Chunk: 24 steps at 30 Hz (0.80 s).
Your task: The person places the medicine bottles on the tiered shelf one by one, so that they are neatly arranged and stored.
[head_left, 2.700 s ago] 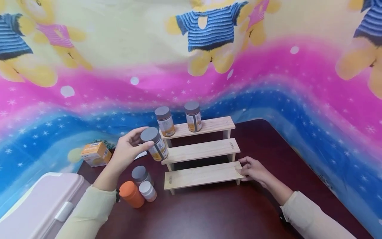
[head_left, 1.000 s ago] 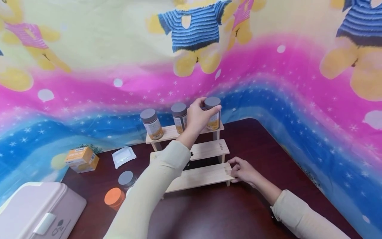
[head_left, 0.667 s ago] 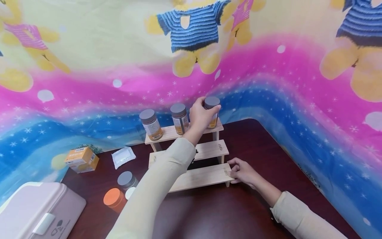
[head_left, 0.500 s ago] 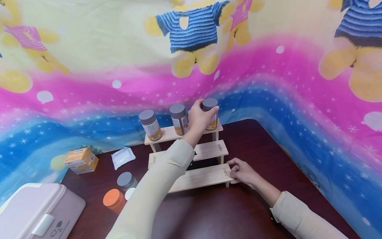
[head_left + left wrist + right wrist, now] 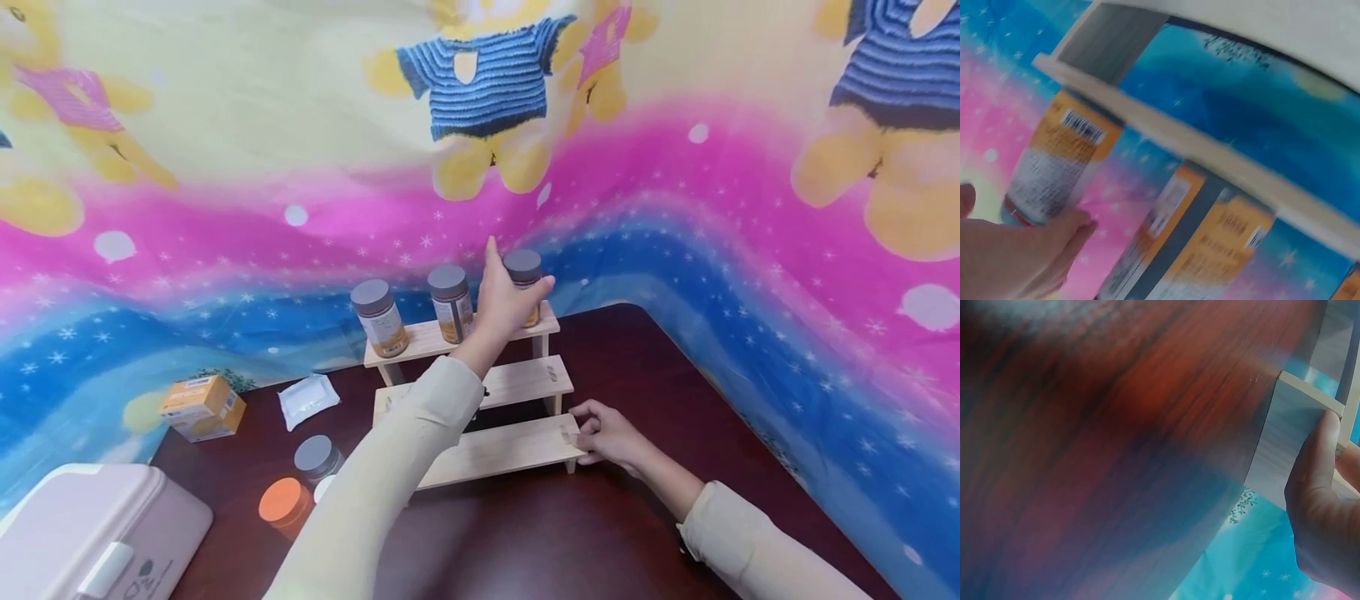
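A three-tier wooden display stand point(image 5: 502, 450) stands on the dark table. On its top tier, three grey-lidded jars are lined up: a left jar point(image 5: 380, 321), a middle jar point(image 5: 452, 307) and a right jar point(image 5: 522, 264). My left hand point(image 5: 504, 298) is at the right jar, thumb and fingers spread apart around it; in the left wrist view this jar point(image 5: 1063, 156) sits upright on the tier beyond the hand point(image 5: 1022, 256). With thumb and fingers, my right hand point(image 5: 611, 435) grips the right end of the bottom tier, also seen in the right wrist view.
Left of the stand are another grey-lidded jar point(image 5: 317, 457), an orange-lidded bottle point(image 5: 285, 504) and a white-lidded bottle mostly behind my sleeve. Further left lie a white packet point(image 5: 308, 400), an orange box point(image 5: 202, 408) and a pale storage case point(image 5: 112, 533). A patterned cloth hangs behind.
My left hand carried the jar from left of the stand to the top tier's right end. Its fingers have now spread, letting the jar go. The right hand keeps its grip.
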{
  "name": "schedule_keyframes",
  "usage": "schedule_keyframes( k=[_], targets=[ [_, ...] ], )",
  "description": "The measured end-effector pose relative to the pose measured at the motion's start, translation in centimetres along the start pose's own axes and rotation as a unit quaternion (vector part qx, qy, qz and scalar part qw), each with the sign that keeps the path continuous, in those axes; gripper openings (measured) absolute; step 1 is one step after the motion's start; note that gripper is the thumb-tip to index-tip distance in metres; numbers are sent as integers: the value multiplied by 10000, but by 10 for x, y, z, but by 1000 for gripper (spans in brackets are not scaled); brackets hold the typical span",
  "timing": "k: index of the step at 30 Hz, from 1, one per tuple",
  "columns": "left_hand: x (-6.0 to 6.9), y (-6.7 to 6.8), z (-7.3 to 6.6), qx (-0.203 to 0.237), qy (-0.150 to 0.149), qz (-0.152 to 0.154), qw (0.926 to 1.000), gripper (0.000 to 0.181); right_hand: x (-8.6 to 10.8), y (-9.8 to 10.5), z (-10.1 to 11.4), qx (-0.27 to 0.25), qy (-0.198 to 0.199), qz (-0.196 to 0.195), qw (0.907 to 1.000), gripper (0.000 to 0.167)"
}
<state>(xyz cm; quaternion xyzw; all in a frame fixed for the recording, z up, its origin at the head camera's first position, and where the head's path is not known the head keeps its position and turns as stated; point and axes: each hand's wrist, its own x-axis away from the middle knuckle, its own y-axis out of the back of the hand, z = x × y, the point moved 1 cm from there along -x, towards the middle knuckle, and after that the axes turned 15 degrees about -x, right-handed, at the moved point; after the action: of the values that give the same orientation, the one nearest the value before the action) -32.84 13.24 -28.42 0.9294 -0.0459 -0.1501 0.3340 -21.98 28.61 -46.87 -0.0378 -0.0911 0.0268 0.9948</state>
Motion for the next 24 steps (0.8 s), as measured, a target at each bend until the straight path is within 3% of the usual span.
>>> schedule_keyframes(
  k=[8, 14, 18, 24],
  targets=[
    [15, 23, -9, -409, -105, 442, 9981, 107, -1, -1, -1, 19, -14, -53, 10000, 47],
    [31, 49, -6, -511, -146, 1190, 9915, 100, -2, -2, -2, 48, 1, -40, 10000, 47],
    [45, 70, 7, -335, -225, 1693, 9847, 85, -3, 0, -4, 26, 29, 32, 10000, 49],
    [65, 91, 41, -31, -378, 2150, 9759, 66, -4, 4, -4, 10, 28, 252, 9997, 52]
  ],
)
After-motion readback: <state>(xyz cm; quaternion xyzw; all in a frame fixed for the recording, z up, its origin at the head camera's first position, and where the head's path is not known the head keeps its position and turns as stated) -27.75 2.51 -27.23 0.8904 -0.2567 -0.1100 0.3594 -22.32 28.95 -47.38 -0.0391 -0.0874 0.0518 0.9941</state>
